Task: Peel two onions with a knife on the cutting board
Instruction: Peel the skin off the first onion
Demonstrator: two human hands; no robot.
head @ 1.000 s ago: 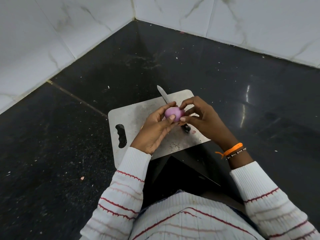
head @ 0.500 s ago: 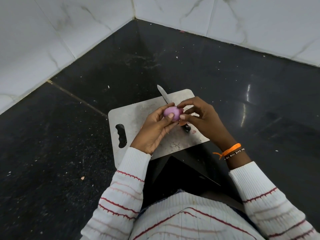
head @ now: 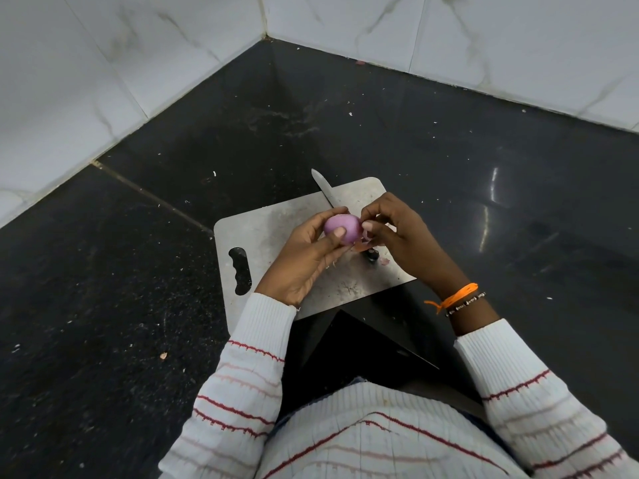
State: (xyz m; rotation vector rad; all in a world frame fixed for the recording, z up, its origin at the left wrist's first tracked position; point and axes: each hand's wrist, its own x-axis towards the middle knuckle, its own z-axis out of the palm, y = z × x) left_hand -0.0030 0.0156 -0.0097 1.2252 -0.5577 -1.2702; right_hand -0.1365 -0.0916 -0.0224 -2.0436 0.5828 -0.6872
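A: While both hands are raised over the board, note the poses. Left hand (head: 304, 257)?

B: Palm turned up and inward, fingers curled, thumb pressed on the near face of the onion (head: 342, 229). Clamped on it. Wrist comes out of a white sleeve (head: 266, 326) with red stripes.

A: Right hand (head: 401, 236)?

B: Just beside the onion's right end. Thumb and forefinger pinched together on a thin strip of skin (head: 367, 236) at that end. Remaining fingers bent, knuckles up. Orange thread band (head: 456, 299) and a beaded band on that wrist.

A: Onion orientation?

B: Pale purple, smooth, mostly bare. Long axis runs roughly left to right, slightly tilted; the end with the loose skin points toward the right hand. It is held clear above the board, between the two hands.

A: Knife (head: 326, 191)?

B: Lying flat on the cutting board (head: 269, 229), untouched. Blade points away from the person and to the left, its tip past the far edge of the board. Middle hidden under the hands; dark handle end (head: 371, 254) shows below the onion.

A: Scraps?

B: Small bits of skin (head: 384, 261) on the board near the handle. Board is grey, handle slot (head: 240, 271) on its left side, resting on a black stone counter (head: 138, 271) in a corner of white tiled walls (head: 103, 63).
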